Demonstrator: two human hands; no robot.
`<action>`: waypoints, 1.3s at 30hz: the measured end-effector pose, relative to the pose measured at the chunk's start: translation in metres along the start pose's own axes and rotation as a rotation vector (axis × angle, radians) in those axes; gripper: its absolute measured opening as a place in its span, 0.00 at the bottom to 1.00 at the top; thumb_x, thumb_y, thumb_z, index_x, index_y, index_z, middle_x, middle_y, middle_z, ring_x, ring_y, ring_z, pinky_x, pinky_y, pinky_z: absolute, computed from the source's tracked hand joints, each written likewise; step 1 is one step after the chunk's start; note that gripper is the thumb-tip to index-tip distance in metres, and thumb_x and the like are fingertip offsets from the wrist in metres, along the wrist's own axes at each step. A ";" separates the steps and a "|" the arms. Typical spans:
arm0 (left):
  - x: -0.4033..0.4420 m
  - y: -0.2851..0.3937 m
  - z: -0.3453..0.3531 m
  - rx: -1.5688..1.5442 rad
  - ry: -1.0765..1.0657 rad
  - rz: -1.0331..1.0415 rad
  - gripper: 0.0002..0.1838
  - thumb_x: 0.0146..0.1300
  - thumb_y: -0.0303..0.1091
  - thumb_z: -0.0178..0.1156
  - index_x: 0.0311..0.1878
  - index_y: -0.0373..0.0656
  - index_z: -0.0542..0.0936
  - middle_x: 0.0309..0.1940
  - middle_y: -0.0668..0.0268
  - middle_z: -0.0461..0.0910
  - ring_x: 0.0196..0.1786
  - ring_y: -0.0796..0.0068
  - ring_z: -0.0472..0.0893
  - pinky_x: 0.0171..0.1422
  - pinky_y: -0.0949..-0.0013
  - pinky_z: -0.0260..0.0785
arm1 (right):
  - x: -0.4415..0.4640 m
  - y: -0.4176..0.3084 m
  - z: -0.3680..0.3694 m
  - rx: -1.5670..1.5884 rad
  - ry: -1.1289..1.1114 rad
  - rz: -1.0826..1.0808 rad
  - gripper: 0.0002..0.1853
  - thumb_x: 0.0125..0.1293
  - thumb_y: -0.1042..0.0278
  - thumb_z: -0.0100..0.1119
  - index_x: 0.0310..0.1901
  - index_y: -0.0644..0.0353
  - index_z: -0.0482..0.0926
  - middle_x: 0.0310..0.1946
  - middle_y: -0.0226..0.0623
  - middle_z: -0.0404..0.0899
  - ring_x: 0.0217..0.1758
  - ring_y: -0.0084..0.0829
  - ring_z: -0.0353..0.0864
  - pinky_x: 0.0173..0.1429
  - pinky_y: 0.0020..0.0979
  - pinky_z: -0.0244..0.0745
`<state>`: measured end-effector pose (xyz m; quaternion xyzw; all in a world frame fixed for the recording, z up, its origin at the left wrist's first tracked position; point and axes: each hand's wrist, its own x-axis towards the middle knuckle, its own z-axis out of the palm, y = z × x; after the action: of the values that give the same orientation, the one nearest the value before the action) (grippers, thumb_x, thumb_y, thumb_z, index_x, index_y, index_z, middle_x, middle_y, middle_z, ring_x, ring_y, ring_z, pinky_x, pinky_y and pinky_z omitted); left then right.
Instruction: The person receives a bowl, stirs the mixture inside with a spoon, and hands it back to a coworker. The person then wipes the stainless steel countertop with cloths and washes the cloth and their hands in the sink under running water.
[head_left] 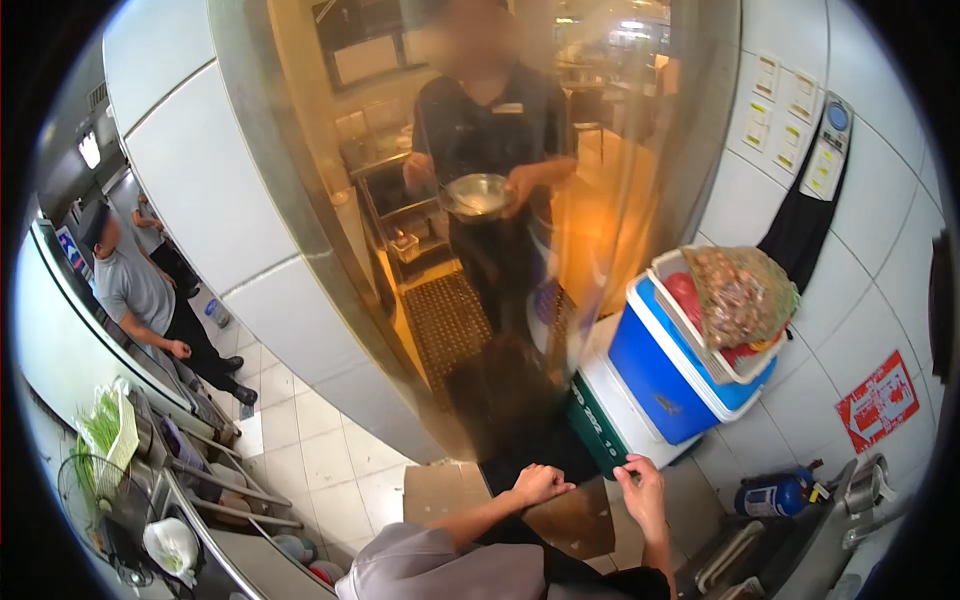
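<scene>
My left hand [543, 483] is in front of my body, its fingers curled into a loose fist; the inside of the fist is hidden. Beside the green cooler box [597, 430], my right hand [642, 490] is raised with bent fingers close to the thumb. Whether it touches the cooler or holds something small I cannot make out. Ahead hangs a clear plastic strip curtain [590, 215]. Behind it stands a person in dark clothes [490, 120], carrying a metal bowl [478, 196] in both hands.
On the green cooler stands a blue cooler [650, 370], topped by a basket [668, 268] with a net bag of shallots or similar [745, 297]. A blue fire extinguisher [770, 497] is at the right. Another person [145, 285] stands left, beyond the tiled wall [220, 180]. Brown cardboard [445, 493] covers the floor.
</scene>
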<state>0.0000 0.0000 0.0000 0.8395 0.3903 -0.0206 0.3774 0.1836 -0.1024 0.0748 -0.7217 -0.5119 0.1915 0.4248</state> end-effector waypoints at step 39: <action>-0.008 -0.093 -0.103 -0.281 0.488 -0.149 0.15 0.66 0.42 0.43 0.32 0.44 0.74 0.18 0.62 0.77 0.27 0.60 0.78 0.35 0.59 0.68 | 0.122 -0.085 0.161 -0.007 -0.298 -0.100 0.09 0.63 0.69 0.45 0.32 0.63 0.75 0.29 0.43 0.79 0.37 0.43 0.78 0.42 0.37 0.72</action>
<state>-0.0945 0.1002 0.0191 0.7281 0.5291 0.2085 0.3826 0.0694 0.0843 0.0720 -0.6604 -0.6050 0.2733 0.3509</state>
